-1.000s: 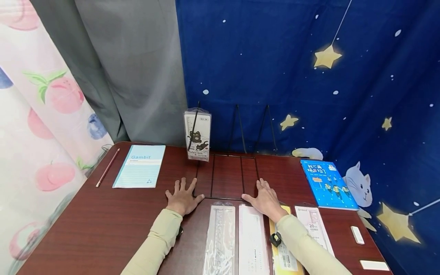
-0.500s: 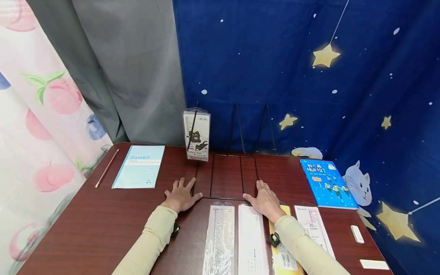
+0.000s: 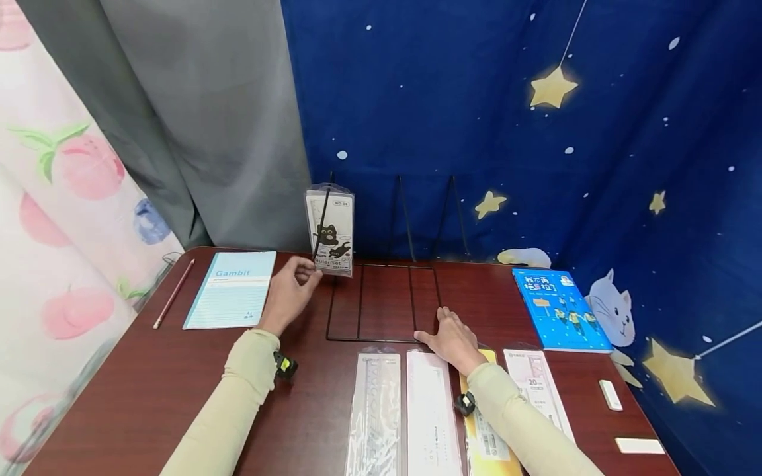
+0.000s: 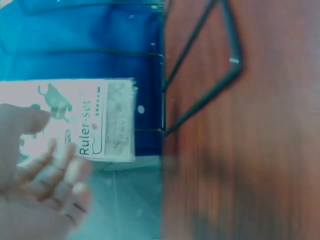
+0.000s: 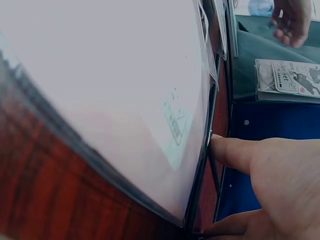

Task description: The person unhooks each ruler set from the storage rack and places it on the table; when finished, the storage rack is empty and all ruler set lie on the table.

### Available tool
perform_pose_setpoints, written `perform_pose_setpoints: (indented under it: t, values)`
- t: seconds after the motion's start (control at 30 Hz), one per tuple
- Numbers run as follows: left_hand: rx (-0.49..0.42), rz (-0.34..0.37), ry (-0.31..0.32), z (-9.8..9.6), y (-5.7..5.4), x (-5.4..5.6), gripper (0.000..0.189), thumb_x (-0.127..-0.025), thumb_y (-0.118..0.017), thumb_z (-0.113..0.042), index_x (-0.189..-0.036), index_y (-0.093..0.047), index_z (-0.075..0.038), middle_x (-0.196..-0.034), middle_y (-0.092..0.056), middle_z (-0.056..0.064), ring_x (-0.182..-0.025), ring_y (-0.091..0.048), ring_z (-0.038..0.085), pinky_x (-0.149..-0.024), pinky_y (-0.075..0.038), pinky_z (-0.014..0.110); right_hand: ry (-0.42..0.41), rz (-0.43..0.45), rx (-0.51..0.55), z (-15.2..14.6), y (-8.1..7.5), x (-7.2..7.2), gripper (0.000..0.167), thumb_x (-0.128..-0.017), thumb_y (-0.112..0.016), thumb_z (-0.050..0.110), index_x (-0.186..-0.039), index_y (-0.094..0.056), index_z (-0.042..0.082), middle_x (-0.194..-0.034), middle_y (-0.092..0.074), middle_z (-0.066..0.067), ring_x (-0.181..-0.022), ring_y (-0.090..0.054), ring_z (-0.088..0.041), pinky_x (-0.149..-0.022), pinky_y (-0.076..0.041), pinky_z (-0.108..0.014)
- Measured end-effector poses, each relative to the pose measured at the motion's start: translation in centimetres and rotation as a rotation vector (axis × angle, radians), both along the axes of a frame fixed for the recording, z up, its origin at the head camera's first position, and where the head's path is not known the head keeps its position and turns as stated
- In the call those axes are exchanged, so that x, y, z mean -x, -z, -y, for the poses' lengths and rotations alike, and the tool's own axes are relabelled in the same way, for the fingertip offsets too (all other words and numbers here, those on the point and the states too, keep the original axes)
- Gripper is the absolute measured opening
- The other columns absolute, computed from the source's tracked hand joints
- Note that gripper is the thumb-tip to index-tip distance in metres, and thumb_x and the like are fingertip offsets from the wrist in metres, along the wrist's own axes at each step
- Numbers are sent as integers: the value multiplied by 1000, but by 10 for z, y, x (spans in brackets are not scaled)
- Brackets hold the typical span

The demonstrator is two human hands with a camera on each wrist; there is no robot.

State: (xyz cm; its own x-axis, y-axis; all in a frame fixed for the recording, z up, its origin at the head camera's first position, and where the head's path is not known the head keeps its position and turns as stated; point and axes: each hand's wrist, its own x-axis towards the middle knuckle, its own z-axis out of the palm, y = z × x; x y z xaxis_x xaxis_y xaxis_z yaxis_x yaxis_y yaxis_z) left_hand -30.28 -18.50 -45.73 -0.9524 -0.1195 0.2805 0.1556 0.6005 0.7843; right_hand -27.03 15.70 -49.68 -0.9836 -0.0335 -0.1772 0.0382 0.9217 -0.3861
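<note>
A packaged ruler set [image 3: 338,218] with black cat drawings stands upright behind a leaning prong at the left of the black wire rack [image 3: 372,340]. My left hand [image 3: 288,293] is raised by the pack's lower left corner, fingers loosely bent. The left wrist view shows a gap between its thumb and fingers over the ruler set [image 4: 95,125], with nothing gripped. At the rack's front right corner rests my right hand [image 3: 454,338], fingers along the side wire. In the right wrist view its thumb [image 5: 232,150] touches the front wire.
Several packaged rulers lie in a row before the rack, including a clear one [image 3: 375,410] and a pink one [image 3: 431,410]. A notebook [image 3: 232,291] and a pencil [image 3: 174,294] lie left. A blue book [image 3: 562,311] and two white blocks [image 3: 610,395] lie right.
My left hand has lifted off the rack's front left corner and moved up and forward to the ruler set. The right hand stays on the rack. The head view has shifted slightly.
</note>
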Motion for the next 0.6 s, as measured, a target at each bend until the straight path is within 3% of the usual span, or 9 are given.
perform_pose_setpoints:
  t: [0.2, 0.33, 0.47, 0.6]
  values:
    - [-202, -90, -62, 8, -11, 29, 31, -99, -70, -23, -122, -62, -5, -116, -71, 14, -101, -66, 20, -83, -49, 18, 4, -4, -6, 2, -1, -1, 94, -93, -73, 52, -161, -33, 0, -169, -28, -21, -156, -29, -42, -119, -34, -63]
    - [-251, -96, -55, 11, -18, 43, 35, -100, -69, -28, -125, -62, -5, -119, -70, 15, -104, -65, 21, -83, -47, 18, 10, 6, 7, 3, 0, -2, 93, -93, -73, 52, -161, -33, 0, -169, -28, -21, -156, -29, -42, -120, -33, -64]
    - [-281, -95, -54, 10, -23, 50, 32, -99, -70, -27, -121, -64, -3, -113, -70, 12, -100, -65, 16, -86, -47, 20, 14, 18, 5, 4, 1, -1, 92, -94, -72, 52, -161, -34, 1, -169, -28, -20, -157, -28, -41, -121, -31, -63]
    - [-345, -80, -34, 10, -25, 52, 31, -98, -72, -31, -113, -67, -5, -97, -69, -5, -90, -63, 5, -81, -49, 16, 26, 16, -6, 4, 1, 0, 92, -94, -72, 53, -161, -34, 1, -169, -29, -20, -157, -29, -40, -121, -32, -62]
